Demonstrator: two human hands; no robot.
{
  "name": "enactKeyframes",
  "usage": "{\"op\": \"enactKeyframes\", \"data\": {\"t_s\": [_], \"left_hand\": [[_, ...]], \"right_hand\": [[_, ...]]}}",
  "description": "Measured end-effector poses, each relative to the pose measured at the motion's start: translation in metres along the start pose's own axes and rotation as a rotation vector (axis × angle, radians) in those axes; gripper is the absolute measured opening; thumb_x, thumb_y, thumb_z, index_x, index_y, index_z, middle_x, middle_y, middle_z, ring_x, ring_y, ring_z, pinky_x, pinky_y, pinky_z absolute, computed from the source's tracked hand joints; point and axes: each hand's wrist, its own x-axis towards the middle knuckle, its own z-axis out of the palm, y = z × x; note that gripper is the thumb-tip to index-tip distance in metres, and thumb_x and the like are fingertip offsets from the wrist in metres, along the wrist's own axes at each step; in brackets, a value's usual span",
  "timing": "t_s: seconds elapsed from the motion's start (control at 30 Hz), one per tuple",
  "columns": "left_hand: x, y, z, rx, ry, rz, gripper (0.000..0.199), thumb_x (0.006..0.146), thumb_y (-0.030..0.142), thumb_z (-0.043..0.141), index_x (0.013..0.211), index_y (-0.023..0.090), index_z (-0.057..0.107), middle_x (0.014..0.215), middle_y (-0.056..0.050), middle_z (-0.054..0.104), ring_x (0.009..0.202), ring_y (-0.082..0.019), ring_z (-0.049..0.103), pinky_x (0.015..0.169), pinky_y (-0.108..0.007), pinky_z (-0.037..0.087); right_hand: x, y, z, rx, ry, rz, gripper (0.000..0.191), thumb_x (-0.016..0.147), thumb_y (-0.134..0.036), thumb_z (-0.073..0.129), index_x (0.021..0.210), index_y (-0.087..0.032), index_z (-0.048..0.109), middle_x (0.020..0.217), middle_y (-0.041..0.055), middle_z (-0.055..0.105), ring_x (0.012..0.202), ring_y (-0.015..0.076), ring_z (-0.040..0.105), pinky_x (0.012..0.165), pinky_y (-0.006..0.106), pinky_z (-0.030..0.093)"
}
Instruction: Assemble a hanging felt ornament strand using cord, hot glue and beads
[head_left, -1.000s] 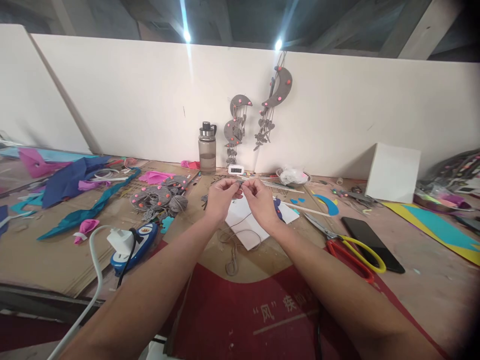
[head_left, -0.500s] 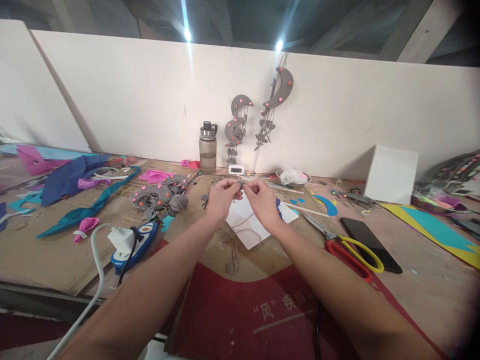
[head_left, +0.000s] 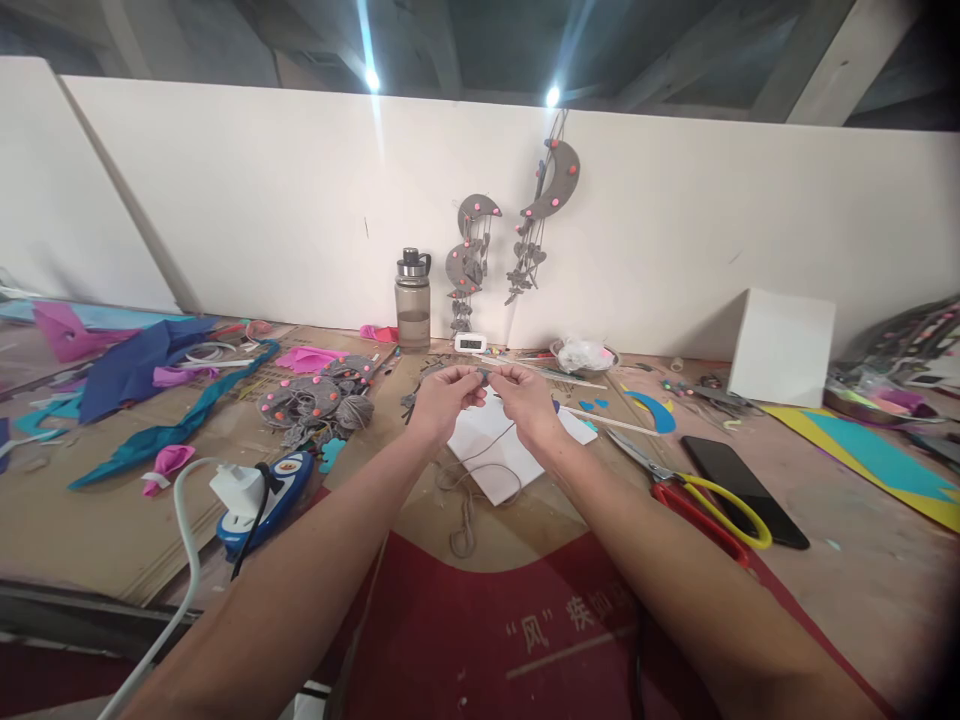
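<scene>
My left hand [head_left: 448, 402] and my right hand [head_left: 529, 402] meet over the middle of the table, fingertips pinched together. Between them is a small grey piece [head_left: 483, 377], mostly covered by the fingers, so its kind is unclear. Under the hands lies a white sheet [head_left: 501, 478], partly hidden. A thin grey-brown cord [head_left: 463, 540] trails over the sheet in loose loops onto the cardboard. Left of my left hand sit grey crescent shapes with pink and orange dots [head_left: 301, 400] and a ball of grey yarn [head_left: 354, 412].
Scissors with red and yellow handles [head_left: 694, 490] lie right, against a black phone [head_left: 746, 490]. A water bottle [head_left: 413, 315] and small digital clock [head_left: 470, 343] stand behind. Left is a blue-and-white power strip [head_left: 262, 500] with a cable. Crescent ornaments [head_left: 559, 185] hang on the white board.
The view has shifted slightly. Both hands stay pinched together at the small grey piece, with the right hand turned a little; nothing else has visibly moved.
</scene>
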Motion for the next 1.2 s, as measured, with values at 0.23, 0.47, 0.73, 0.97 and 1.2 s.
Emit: {"op": "enactKeyframes", "data": {"t_s": [0.23, 0.47, 0.73, 0.97, 1.2], "left_hand": [[-0.002, 0.011, -0.002, -0.025, -0.068, -0.113, 0.020, 0.065, 0.016, 0.071, 0.082, 0.009, 0.063, 0.068, -0.005, 0.065, 0.060, -0.013, 0.063, 0.063, -0.027, 0.051], [0.000, 0.014, -0.006, 0.275, -0.026, -0.043, 0.018, 0.066, 0.026, 0.070, 0.076, 0.012, 0.062, 0.067, -0.003, 0.062, 0.058, -0.012, 0.060, 0.053, -0.026, 0.050], [0.004, 0.011, -0.011, 0.434, 0.036, 0.063, 0.008, 0.068, 0.021, 0.060, 0.065, 0.015, 0.057, 0.052, 0.003, 0.055, 0.042, -0.006, 0.046, 0.043, -0.021, 0.035], [0.004, 0.010, -0.009, 0.361, 0.029, 0.025, 0.010, 0.068, 0.022, 0.061, 0.063, 0.014, 0.057, 0.051, 0.002, 0.054, 0.043, -0.007, 0.045, 0.044, -0.022, 0.035], [0.004, 0.010, -0.012, 0.310, -0.092, -0.058, 0.014, 0.067, 0.025, 0.067, 0.071, 0.013, 0.061, 0.060, -0.001, 0.059, 0.051, -0.008, 0.051, 0.049, -0.022, 0.039]], "right_hand": [[0.004, 0.001, -0.006, -0.034, -0.008, -0.022, 0.012, 0.063, -0.029, 0.056, 0.067, -0.017, 0.056, 0.055, -0.0073, 0.044, 0.049, 0.0063, 0.031, 0.049, 0.022, 0.026], [0.004, 0.007, -0.006, -0.237, -0.051, -0.154, 0.013, 0.066, -0.029, 0.056, 0.070, -0.017, 0.060, 0.061, -0.0035, 0.053, 0.055, 0.0089, 0.041, 0.053, 0.022, 0.031], [-0.001, 0.000, -0.009, -0.237, -0.164, -0.195, 0.024, 0.074, -0.037, 0.055, 0.083, -0.017, 0.065, 0.058, -0.0054, 0.047, 0.050, 0.0082, 0.033, 0.050, 0.022, 0.028], [0.000, 0.001, -0.010, -0.219, -0.167, -0.189, 0.024, 0.074, -0.036, 0.055, 0.083, -0.017, 0.066, 0.057, -0.0057, 0.047, 0.049, 0.0076, 0.032, 0.050, 0.022, 0.030], [0.007, 0.006, -0.012, -0.281, -0.117, -0.158, 0.019, 0.073, -0.030, 0.052, 0.077, -0.017, 0.064, 0.058, -0.0045, 0.051, 0.050, 0.0082, 0.037, 0.052, 0.022, 0.032]]}}
